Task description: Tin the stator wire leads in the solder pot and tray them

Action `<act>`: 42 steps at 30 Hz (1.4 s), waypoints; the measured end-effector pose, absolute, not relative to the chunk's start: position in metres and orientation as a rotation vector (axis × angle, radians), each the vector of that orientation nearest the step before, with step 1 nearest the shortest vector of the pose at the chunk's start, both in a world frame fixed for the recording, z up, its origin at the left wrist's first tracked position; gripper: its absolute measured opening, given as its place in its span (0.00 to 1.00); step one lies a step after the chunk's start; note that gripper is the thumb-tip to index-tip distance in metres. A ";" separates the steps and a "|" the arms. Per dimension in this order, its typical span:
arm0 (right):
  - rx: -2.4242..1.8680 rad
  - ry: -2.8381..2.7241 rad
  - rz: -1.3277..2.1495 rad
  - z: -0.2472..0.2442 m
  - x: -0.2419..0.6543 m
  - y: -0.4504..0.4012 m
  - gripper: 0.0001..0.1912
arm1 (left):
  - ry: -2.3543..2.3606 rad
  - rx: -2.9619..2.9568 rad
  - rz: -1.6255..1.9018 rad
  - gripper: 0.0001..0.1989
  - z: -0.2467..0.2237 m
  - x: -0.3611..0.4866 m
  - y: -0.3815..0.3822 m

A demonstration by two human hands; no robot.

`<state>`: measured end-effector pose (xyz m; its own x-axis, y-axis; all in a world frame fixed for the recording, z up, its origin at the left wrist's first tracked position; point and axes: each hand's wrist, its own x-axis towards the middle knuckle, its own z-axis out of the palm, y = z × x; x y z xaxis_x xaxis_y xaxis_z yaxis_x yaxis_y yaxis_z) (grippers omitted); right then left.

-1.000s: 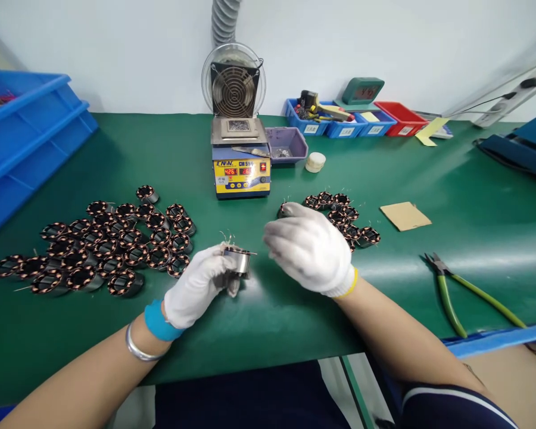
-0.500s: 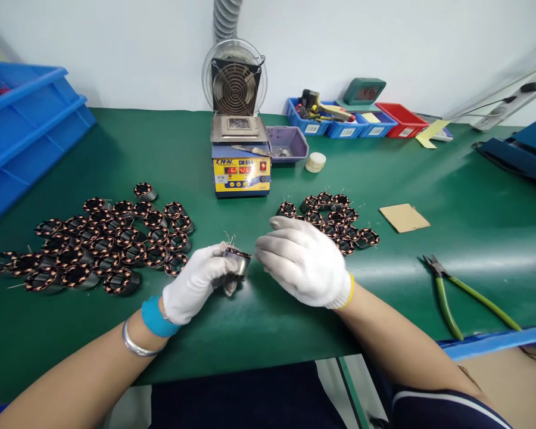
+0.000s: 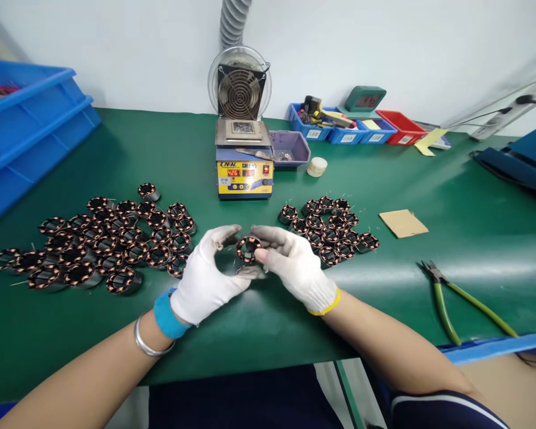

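Between my hands a small motor stator (image 3: 241, 251) is held just above the green mat, its ring of copper windings turned towards me. My right hand (image 3: 297, 266), in a white glove with a bare thumb tip, pinches it at its right side. Fingers and thumb of my left hand (image 3: 209, 273), also gloved, are spread apart in a C around the stator's left side, and I see a gap between them and it. Many more stators (image 3: 124, 280) stand grouped left of my hands, and a smaller group of stators (image 3: 330, 232) is at the right.
A soldering pot (image 3: 245, 179) with a fan (image 3: 240, 92) stands at the back, beside a purple tray (image 3: 290, 143) and a round white container (image 3: 317, 167). Green-handled cutters (image 3: 438, 298) and a cardboard square (image 3: 403, 223) lie right. Blue crates (image 3: 36, 137) stand far left.
The stator has passed from my left hand's grip to my right hand's and turned to show its ring face. My left fingers have spread apart. The view has shifted slightly.
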<state>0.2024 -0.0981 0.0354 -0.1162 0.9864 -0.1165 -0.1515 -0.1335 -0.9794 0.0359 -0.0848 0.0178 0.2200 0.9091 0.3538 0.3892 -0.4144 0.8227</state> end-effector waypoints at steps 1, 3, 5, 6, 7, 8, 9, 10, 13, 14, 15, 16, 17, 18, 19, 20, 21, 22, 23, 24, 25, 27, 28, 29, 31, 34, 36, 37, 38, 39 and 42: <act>-1.157 -1.129 1.373 0.040 0.206 -0.096 0.29 | 1.209 1.884 1.091 0.35 0.016 0.037 -0.085; -1.204 -1.211 1.190 0.051 0.213 -0.083 0.28 | 1.255 1.901 0.942 0.37 0.013 0.040 -0.084; -1.254 -1.331 0.961 0.064 0.222 -0.060 0.26 | 1.289 2.025 0.808 0.34 0.010 0.044 -0.083; -1.285 -1.409 0.831 0.072 0.226 -0.043 0.25 | 1.293 2.101 0.764 0.32 0.008 0.046 -0.083; -1.326 -1.493 0.685 0.080 0.231 -0.025 0.24 | 1.286 2.172 0.735 0.30 0.007 0.047 -0.082; -1.373 -1.595 0.544 0.089 0.235 -0.005 0.24 | 1.272 2.230 0.713 0.29 0.005 0.048 -0.081; -1.432 -1.677 0.389 0.099 0.238 0.016 0.23 | 1.260 2.271 0.693 0.28 0.004 0.049 -0.080; -1.495 -1.763 0.239 0.109 0.241 0.037 0.24 | 1.252 2.297 0.675 0.27 0.002 0.050 -0.080; -1.742 -1.897 -0.123 0.136 0.241 0.093 0.23 | 1.235 2.324 0.621 0.27 0.000 0.049 -0.078; -1.809 -1.922 -0.199 0.143 0.239 0.107 0.21 | 1.222 2.328 0.606 0.27 0.000 0.049 -0.077; -1.851 -1.947 -0.251 0.148 0.235 0.119 0.19 | 1.205 2.331 0.591 0.27 0.001 0.048 -0.076; -1.876 -1.975 -0.286 0.152 0.232 0.129 0.18 | 1.186 2.333 0.575 0.28 0.002 0.048 -0.075; -1.885 -2.007 -0.311 0.155 0.228 0.137 0.18 | 1.172 2.331 0.560 0.28 0.003 0.047 -0.075; -1.886 -2.034 -0.330 0.157 0.224 0.144 0.18 | 1.164 2.328 0.546 0.28 0.004 0.047 -0.074; -1.887 -2.058 -0.344 0.157 0.221 0.149 0.18 | 1.160 2.324 0.535 0.28 0.005 0.047 -0.074; -1.884 -2.087 -0.358 0.157 0.218 0.153 0.18 | 1.160 2.320 0.528 0.28 0.006 0.047 -0.073; -1.890 -2.115 -0.373 0.156 0.216 0.157 0.19 | 1.162 2.317 0.526 0.28 0.006 0.047 -0.073; -1.898 -2.140 -0.386 0.155 0.214 0.161 0.19 | 1.164 2.314 0.527 0.27 0.006 0.048 -0.073; -1.909 -2.159 -0.396 0.154 0.212 0.164 0.19 | 1.165 2.314 0.531 0.27 0.006 0.048 -0.073; -1.928 -2.178 -0.407 0.152 0.211 0.168 0.19 | 1.164 2.314 0.537 0.26 0.005 0.049 -0.073; -1.944 -2.195 -0.417 0.151 0.210 0.171 0.20 | 1.162 2.314 0.543 0.26 0.004 0.049 -0.073; -1.975 -2.217 -0.420 0.148 0.208 0.176 0.21 | 1.158 2.314 0.546 0.26 0.003 0.050 -0.073; -1.982 -2.230 -0.419 0.147 0.207 0.179 0.21 | 1.156 2.313 0.545 0.26 0.003 0.050 -0.073; -1.992 -2.238 -0.418 0.146 0.206 0.180 0.22 | 1.154 2.311 0.542 0.26 0.003 0.050 -0.073; -2.013 -2.246 -0.424 0.145 0.205 0.182 0.22 | 1.159 2.305 0.529 0.26 0.003 0.051 -0.073; -2.036 -2.243 -0.429 0.144 0.205 0.182 0.21 | 1.165 2.302 0.509 0.26 0.005 0.051 -0.072; -2.026 -2.229 -0.415 0.147 0.205 0.180 0.19 | 1.167 2.302 0.505 0.26 0.005 0.051 -0.072; -2.014 -2.216 -0.404 0.149 0.205 0.177 0.19 | 1.165 2.302 0.506 0.26 0.006 0.050 -0.072; -1.996 -2.195 -0.387 0.152 0.205 0.174 0.18 | 1.163 2.300 0.507 0.26 0.006 0.050 -0.073; -1.966 -2.173 -0.371 0.155 0.205 0.170 0.18 | 1.162 2.294 0.511 0.26 0.006 0.050 -0.073; -1.888 -2.104 -0.305 0.167 0.205 0.152 0.18 | 1.175 2.239 0.553 0.28 0.006 0.050 -0.072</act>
